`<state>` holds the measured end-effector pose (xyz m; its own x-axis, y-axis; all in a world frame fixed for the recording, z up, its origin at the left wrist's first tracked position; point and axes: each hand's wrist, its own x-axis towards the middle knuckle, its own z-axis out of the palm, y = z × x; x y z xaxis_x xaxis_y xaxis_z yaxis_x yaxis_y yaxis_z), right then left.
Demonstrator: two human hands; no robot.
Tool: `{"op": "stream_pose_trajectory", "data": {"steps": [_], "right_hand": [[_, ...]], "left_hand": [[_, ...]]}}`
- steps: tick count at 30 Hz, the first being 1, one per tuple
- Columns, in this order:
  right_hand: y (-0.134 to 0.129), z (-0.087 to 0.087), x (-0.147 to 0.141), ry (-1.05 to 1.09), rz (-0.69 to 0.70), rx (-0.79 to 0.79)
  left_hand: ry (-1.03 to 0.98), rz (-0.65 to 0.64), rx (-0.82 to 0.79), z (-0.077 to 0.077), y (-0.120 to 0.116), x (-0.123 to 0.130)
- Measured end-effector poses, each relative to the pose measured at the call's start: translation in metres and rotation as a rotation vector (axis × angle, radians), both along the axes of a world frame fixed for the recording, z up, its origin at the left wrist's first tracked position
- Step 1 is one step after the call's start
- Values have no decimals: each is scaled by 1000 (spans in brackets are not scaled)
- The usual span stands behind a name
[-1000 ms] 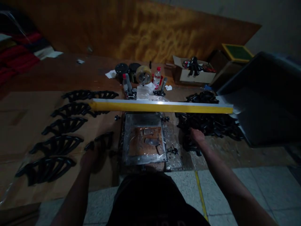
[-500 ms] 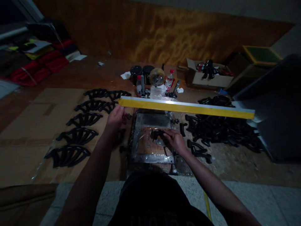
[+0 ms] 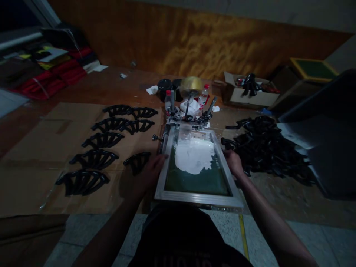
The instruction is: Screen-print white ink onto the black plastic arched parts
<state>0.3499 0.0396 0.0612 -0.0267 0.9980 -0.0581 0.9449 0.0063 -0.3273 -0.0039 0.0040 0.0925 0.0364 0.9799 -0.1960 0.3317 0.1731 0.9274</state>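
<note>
A metal-framed screen (image 3: 198, 198) lies flat in the middle, white paste (image 3: 193, 155) spread over the upper part of its green mesh. At its left edge is my left hand (image 3: 155, 167), fingers closed on the frame. My right hand (image 3: 233, 162) is by the right edge, beside the heap of black curved parts (image 3: 267, 152); its fingertips are dark and partly hidden, so what they hold cannot be made out. Behind the screen stands a hinge clamp (image 3: 189, 118). Fanned black parts (image 3: 86, 181) lie in rows on the left cardboard, and a smaller fan (image 3: 137, 161) sits near my left hand.
Bottles with red caps (image 3: 204, 94), black jars (image 3: 164, 87) and a roll of tape (image 3: 191, 84) stand at the back. An open carton (image 3: 251, 98) is at the back right, near a dark panel (image 3: 325, 148). Red cloth bundles (image 3: 66, 72) lie at the back left.
The raised screen has come down flat over the base plate. My left hand has moved down and right along with it. My right hand has left the plate for the screen's right side.
</note>
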Motion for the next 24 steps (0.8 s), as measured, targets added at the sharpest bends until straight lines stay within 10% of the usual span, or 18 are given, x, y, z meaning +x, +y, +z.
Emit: {"op": "stream_pose_trajectory", "data": {"steps": [5, 9, 17, 24], "right_hand": [[49, 30, -53, 41, 94, 270], [61, 34, -125, -104, 323, 34], [2, 24, -101, -124, 797, -138], [-11, 16, -107, -105, 670, -25]], "left_hand": [[93, -46, -165, -59, -8, 5], [104, -81, -172, -88, -2, 4], [32, -56, -118, -98, -3, 4], [-19, -28, -139, -93, -4, 4]]}}
